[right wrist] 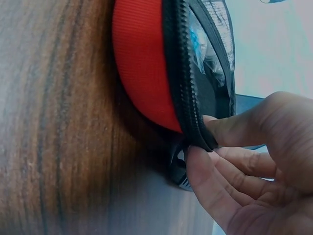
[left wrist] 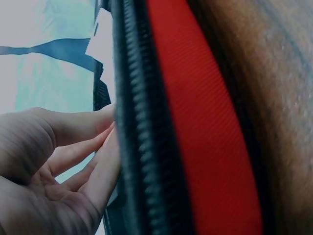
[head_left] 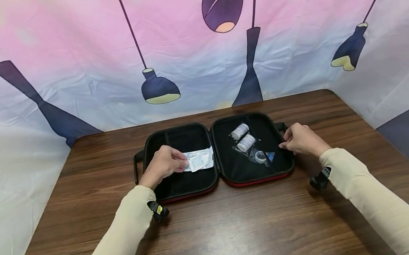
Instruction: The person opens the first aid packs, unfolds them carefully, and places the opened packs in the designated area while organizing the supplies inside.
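Note:
A zippered case lies spread open on the table, with a black inside and red outer sides. In the left half of the case, my left hand pinches a small white flat packet; larger white packets lie beneath and beside it. The left wrist view hides those fingertips behind the case's rim. At the far right, the thumb and fingers of my right hand grip the zippered rim of the right half, close to its black handle.
Two wrapped white rolls and a clear bag with a white ring-shaped roll and something blue lie in the right half. Another black handle sticks out at the left. A printed cloth hangs behind the wooden table.

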Available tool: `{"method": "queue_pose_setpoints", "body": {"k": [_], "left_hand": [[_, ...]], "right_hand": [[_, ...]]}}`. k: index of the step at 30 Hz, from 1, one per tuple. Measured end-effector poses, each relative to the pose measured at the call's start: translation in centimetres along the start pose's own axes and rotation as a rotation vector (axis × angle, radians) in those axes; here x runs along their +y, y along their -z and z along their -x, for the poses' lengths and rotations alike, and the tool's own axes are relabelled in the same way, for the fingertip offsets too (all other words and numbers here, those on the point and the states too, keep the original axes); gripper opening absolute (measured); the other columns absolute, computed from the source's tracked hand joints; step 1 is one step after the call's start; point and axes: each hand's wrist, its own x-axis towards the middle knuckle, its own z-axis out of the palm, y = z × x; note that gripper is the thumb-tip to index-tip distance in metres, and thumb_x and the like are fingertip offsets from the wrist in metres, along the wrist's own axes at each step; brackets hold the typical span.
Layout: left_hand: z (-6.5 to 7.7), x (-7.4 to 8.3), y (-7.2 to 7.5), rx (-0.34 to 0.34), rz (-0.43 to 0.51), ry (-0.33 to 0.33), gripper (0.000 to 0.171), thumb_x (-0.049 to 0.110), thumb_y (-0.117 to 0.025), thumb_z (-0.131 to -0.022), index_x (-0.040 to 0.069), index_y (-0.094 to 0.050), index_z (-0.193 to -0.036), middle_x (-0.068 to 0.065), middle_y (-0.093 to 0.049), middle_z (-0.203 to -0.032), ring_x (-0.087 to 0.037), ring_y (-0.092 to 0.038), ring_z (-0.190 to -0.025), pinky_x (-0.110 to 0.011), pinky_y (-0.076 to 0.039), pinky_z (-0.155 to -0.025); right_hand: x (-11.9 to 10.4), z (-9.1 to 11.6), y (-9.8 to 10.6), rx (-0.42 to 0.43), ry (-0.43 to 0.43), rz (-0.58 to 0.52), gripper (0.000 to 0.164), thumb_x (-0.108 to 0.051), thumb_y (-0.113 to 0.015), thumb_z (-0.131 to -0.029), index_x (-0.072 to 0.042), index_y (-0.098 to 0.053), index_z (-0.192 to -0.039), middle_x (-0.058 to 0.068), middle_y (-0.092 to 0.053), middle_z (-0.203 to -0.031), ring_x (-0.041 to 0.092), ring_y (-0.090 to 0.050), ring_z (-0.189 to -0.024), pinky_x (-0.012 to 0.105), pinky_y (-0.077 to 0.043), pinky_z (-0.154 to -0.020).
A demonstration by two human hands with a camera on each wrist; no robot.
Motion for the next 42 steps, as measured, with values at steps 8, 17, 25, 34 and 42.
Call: {"method": "queue_pose_setpoints", "body": {"k": [8, 17, 25, 34, 42], "left_hand": [[-0.3, -0.4, -0.4, -0.035, 0.051, 0.015, 0.018, 0.009, -0.074, -0.093, -0.002, -0.075, -0.107, -0.014, -0.073, -0.102, -0.02, -0.074, -0.088, -0.039, -0.059, -0.085], [-0.5, -0.4, -0.9, 0.028, -0.002, 0.02, 0.02, 0.013, -0.08, -0.088, 0.003, -0.076, -0.105, -0.012, -0.07, -0.106, -0.024, -0.065, -0.094, -0.037, -0.055, -0.08], [-0.4, -0.5, -1.3, 0.073, -0.043, -0.023, 0.02, 0.01, -0.082, -0.084, 0.002, -0.076, -0.101, -0.009, -0.072, -0.095, -0.022, -0.064, -0.087, -0.031, -0.052, -0.07], [-0.1, -0.5, -1.1, 0.088, -0.066, -0.014, 0.019, 0.012, -0.081, -0.085, 0.003, -0.076, -0.101, -0.008, -0.073, -0.094, -0.022, -0.064, -0.088, -0.032, -0.053, -0.073], [0.1, -0.6, -1.1, 0.091, -0.081, 0.018, 0.017, 0.013, -0.083, -0.084, 0.005, -0.075, -0.097, -0.007, -0.07, -0.09, -0.022, -0.062, -0.087, -0.033, -0.051, -0.074]], "right_hand": [[-0.2, -0.1, -0.1, 0.008, -0.018, 0.052, 0.029, -0.004, -0.062, -0.094, 0.015, -0.061, -0.115, 0.031, -0.068, -0.109, 0.022, -0.068, -0.07, 0.033, -0.056, -0.061], [-0.3, 0.0, -0.2, 0.024, -0.031, 0.086, 0.031, -0.009, -0.065, -0.095, 0.013, -0.062, -0.115, 0.033, -0.066, -0.115, 0.023, -0.069, -0.075, 0.033, -0.056, -0.062], [-0.1, 0.2, -0.3, 0.038, -0.036, 0.055, 0.023, -0.012, -0.069, -0.094, 0.008, -0.064, -0.103, 0.026, -0.069, -0.101, 0.021, -0.065, -0.069, 0.031, -0.05, -0.058], [-0.4, 0.0, -0.4, 0.06, -0.022, 0.069, 0.02, -0.012, -0.068, -0.094, 0.007, -0.063, -0.099, 0.024, -0.069, -0.099, 0.02, -0.061, -0.066, 0.031, -0.046, -0.058], [-0.5, 0.3, -0.5, 0.038, -0.044, 0.042, 0.029, -0.007, -0.064, -0.093, 0.012, -0.061, -0.115, 0.032, -0.066, -0.117, 0.024, -0.067, -0.078, 0.031, -0.051, -0.06]]}}
